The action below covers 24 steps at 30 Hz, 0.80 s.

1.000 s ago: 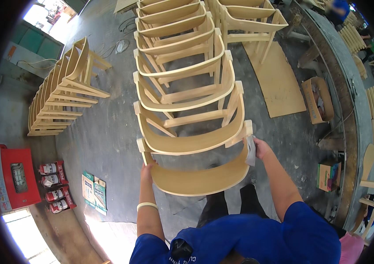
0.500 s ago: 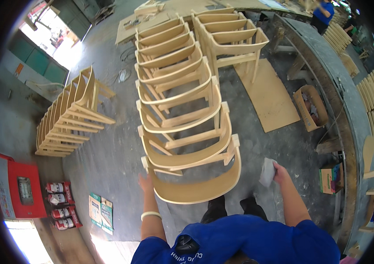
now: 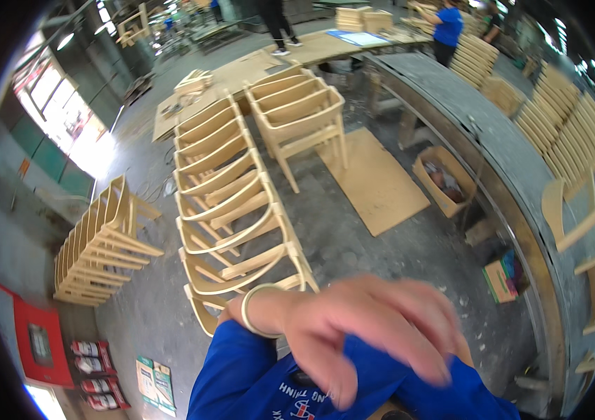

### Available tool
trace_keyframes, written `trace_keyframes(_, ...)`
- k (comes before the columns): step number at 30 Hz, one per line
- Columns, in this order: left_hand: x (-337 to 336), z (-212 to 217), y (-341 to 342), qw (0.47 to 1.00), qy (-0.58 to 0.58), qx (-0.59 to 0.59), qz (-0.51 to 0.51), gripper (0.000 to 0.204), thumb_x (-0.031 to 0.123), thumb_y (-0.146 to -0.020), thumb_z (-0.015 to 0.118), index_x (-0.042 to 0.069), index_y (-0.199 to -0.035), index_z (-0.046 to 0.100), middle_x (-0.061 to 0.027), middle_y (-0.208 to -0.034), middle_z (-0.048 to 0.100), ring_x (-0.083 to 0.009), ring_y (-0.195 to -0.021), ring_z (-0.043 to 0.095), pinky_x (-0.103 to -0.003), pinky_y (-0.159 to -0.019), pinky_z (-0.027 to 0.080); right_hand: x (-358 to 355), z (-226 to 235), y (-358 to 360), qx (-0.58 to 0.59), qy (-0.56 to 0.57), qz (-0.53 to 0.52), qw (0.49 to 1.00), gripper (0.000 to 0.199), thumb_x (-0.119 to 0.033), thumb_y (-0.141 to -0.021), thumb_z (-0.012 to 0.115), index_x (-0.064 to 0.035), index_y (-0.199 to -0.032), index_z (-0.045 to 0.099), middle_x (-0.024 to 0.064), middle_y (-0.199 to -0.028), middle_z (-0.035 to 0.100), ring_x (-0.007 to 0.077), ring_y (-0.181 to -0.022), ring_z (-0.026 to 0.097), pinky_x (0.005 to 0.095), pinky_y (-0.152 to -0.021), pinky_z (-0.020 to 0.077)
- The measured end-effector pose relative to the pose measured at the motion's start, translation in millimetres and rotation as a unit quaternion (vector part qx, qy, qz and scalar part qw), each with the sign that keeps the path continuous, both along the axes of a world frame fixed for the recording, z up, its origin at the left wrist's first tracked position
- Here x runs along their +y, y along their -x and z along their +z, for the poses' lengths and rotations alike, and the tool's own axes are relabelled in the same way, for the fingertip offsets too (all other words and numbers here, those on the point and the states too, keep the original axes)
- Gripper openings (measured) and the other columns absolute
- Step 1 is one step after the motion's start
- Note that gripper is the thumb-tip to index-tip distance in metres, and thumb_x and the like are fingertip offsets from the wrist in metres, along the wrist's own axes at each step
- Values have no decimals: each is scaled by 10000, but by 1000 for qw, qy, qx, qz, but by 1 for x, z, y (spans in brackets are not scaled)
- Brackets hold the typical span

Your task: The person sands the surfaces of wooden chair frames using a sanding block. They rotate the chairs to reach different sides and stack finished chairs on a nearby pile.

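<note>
My left hand (image 3: 364, 325), with a pale band round its wrist, is raised close in front of my chest and reaches across to the right. Its fingers are apart and somewhat blurred, and nothing shows in them. Behind it only a sliver of my right forearm appears; my right hand is hidden. Just beyond my left forearm stands a long row of unfinished pale wooden chair frames (image 3: 231, 203) with curved backs, one behind another. My forearm and sleeve partly cover the nearest frame (image 3: 201, 311).
More chair frames (image 3: 297, 115) stand behind, others (image 3: 94, 248) by the left wall. A board (image 3: 374, 185) lies on the floor beside an open carton (image 3: 444, 182). A long workbench (image 3: 451, 91) runs along the right. Fire extinguishers (image 3: 94, 357) stand left. A blue-shirted person (image 3: 446, 29) is far off.
My left hand has risen from beside the nearest chair frame and swung right across my chest. My right hand, earlier holding a greyish-white pad, has gone out of sight. The view has tilted up.
</note>
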<state>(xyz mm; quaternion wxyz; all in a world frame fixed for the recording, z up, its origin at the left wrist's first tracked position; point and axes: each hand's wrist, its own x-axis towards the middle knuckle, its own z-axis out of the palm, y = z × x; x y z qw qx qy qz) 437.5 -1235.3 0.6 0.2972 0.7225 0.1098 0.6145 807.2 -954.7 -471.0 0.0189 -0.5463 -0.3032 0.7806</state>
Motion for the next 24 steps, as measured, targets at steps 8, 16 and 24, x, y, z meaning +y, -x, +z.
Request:
trace_keyframes(8,161,18,-189,904,-62,-294,-305,301,255,-923,633,-43,-962,634,-143,-934,606,-268,-804,593,-384,-686,473,7,-33,-218,38,2,-238,970,345,-218,-987,482,39,-1214,523,146,-1193,609,285,-1100,596,439,-973,466)
trace_keyframes(16,274,5,-182,955,53,-191,-222,443,399,-936,560,-23,-1072,574,-127,-920,593,-249,-815,584,-365,-721,491,-46,-70,-289,-30,22,-410,911,377,-277,-985,492,12,-1221,544,152,-1207,608,293,-1107,588,443,-935,472)
trace_keyframes(24,588,-204,-13,833,546,49,80,355,326,-934,612,101,-1208,611,-31,-1020,662,-134,-936,618,-279,-833,486,4,-52,-246,93,-13,-680,727,430,-251,-991,496,-10,-1344,446,164,-1337,518,329,-1239,496,531,-1060,377)
